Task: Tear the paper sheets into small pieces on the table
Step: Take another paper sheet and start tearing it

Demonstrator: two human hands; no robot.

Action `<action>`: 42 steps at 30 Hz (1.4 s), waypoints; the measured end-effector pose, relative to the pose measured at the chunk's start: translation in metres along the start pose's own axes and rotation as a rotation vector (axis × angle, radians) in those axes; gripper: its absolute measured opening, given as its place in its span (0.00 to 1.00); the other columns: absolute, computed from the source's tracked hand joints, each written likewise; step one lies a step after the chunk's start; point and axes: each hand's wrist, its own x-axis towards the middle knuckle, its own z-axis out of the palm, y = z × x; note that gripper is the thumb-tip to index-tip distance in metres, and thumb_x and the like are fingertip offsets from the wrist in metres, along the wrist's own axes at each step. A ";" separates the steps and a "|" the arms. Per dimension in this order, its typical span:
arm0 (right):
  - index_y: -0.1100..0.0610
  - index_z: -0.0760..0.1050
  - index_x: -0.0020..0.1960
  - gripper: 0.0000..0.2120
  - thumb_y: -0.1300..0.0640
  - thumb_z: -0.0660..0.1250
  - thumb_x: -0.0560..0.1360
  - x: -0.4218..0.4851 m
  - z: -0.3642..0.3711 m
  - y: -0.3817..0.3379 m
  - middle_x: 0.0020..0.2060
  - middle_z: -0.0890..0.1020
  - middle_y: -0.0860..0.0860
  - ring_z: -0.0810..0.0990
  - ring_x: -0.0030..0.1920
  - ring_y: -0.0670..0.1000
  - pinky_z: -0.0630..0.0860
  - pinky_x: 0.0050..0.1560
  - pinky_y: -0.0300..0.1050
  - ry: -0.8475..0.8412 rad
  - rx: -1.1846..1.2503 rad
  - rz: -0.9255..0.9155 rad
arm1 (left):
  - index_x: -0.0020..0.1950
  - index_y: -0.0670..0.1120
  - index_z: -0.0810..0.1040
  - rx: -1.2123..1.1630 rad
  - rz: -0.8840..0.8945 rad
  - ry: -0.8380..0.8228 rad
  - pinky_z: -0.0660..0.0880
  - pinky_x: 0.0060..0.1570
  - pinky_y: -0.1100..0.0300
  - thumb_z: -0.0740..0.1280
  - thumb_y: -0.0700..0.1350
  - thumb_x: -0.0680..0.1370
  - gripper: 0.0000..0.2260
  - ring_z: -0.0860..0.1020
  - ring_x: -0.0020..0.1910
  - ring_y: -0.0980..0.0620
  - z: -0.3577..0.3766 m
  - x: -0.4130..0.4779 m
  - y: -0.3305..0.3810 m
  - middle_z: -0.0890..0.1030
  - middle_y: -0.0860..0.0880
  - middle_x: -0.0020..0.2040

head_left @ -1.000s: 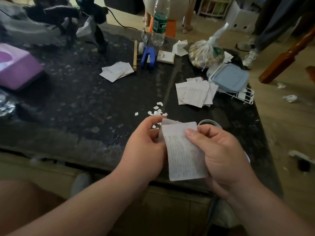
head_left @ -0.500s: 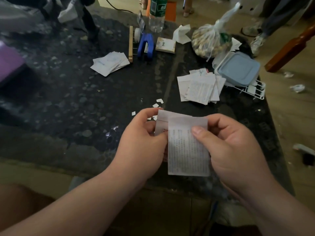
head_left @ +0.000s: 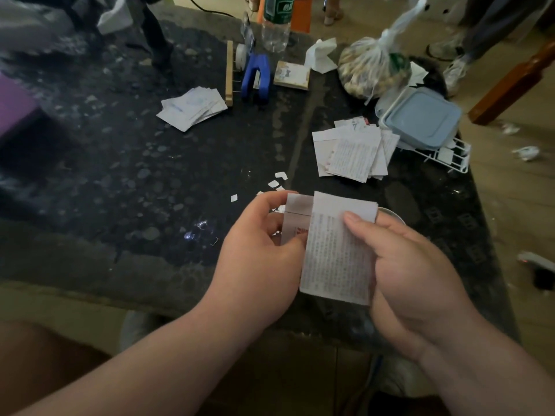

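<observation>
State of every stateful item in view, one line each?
held sheets, stacked, above the table, in both hands.
left hand, pinching their left edge.
right hand, gripping them, thumb on print.
scraps, few, loose on table.
right stack, fanned, lying flat.
far stack, fanned, lying flat.
container, lid on.
bag, tied shut.
bottle, upright; cap out of frame.

A single wide-angle camera sits on the person's head and looks forward and steeply down, so both forearms enter from the bottom edge and the left hand (head_left: 258, 253) and right hand (head_left: 414, 274), pinching the paper sheets (head_left: 336, 253) between them, fill the lower centre very near the lens. The dark table (head_left: 126, 181) spreads across the middle and upper left of the frame, farther off, while the floor (head_left: 516, 199) runs down the right side and a standing person's legs (head_left: 486, 22) show small at the upper right corner.
</observation>
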 end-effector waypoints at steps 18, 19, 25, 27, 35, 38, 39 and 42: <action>0.56 0.86 0.51 0.10 0.54 0.67 0.80 0.000 -0.001 -0.004 0.46 0.88 0.56 0.87 0.48 0.57 0.82 0.53 0.61 -0.063 -0.109 0.019 | 0.50 0.56 0.84 0.037 -0.036 0.017 0.82 0.38 0.62 0.68 0.51 0.80 0.05 0.85 0.44 0.59 -0.005 -0.003 0.013 0.86 0.59 0.44; 0.55 0.86 0.51 0.10 0.53 0.67 0.80 -0.001 -0.001 -0.004 0.46 0.88 0.55 0.87 0.48 0.56 0.82 0.53 0.60 -0.065 -0.121 0.026 | 0.48 0.56 0.85 0.038 -0.056 0.033 0.83 0.41 0.60 0.68 0.51 0.80 0.06 0.86 0.44 0.58 -0.005 -0.002 0.012 0.86 0.58 0.43; 0.51 0.86 0.49 0.10 0.50 0.71 0.70 -0.007 0.001 -0.005 0.48 0.88 0.53 0.87 0.50 0.55 0.81 0.53 0.58 -0.131 -0.170 -0.008 | 0.44 0.53 0.87 -0.039 -0.074 0.032 0.84 0.49 0.48 0.69 0.48 0.80 0.08 0.87 0.46 0.53 -0.006 0.001 0.011 0.87 0.52 0.44; 0.52 0.87 0.48 0.10 0.51 0.71 0.69 -0.008 0.001 -0.005 0.47 0.88 0.54 0.87 0.50 0.55 0.81 0.52 0.57 -0.133 -0.124 0.019 | 0.46 0.53 0.88 -0.067 -0.074 0.008 0.83 0.50 0.48 0.69 0.48 0.80 0.08 0.87 0.48 0.52 -0.006 0.001 0.011 0.88 0.52 0.45; 0.57 0.86 0.52 0.14 0.55 0.70 0.69 -0.007 -0.002 -0.009 0.50 0.87 0.57 0.87 0.50 0.57 0.80 0.47 0.54 -0.107 0.077 0.134 | 0.56 0.46 0.87 -0.346 -0.063 -0.113 0.79 0.59 0.46 0.70 0.49 0.76 0.13 0.85 0.55 0.45 -0.008 -0.001 0.012 0.86 0.44 0.54; 0.57 0.86 0.53 0.15 0.55 0.70 0.69 -0.007 -0.003 -0.011 0.50 0.87 0.56 0.87 0.48 0.56 0.80 0.45 0.53 -0.119 0.106 0.146 | 0.58 0.45 0.86 -0.343 -0.068 -0.109 0.79 0.59 0.45 0.69 0.48 0.77 0.14 0.84 0.56 0.44 -0.010 0.000 0.012 0.86 0.43 0.55; 0.57 0.86 0.53 0.14 0.56 0.70 0.69 -0.008 -0.003 -0.012 0.49 0.87 0.56 0.86 0.48 0.56 0.79 0.46 0.53 -0.122 0.099 0.139 | 0.57 0.46 0.86 -0.320 -0.073 -0.103 0.79 0.59 0.44 0.69 0.49 0.77 0.13 0.84 0.57 0.44 -0.011 0.000 0.012 0.86 0.44 0.55; 0.55 0.87 0.50 0.11 0.56 0.69 0.71 -0.011 -0.003 -0.014 0.47 0.88 0.55 0.87 0.46 0.55 0.80 0.44 0.51 -0.129 0.053 0.090 | 0.56 0.50 0.87 -0.258 -0.062 -0.092 0.80 0.59 0.42 0.69 0.50 0.75 0.13 0.85 0.56 0.45 -0.011 0.001 0.011 0.87 0.46 0.54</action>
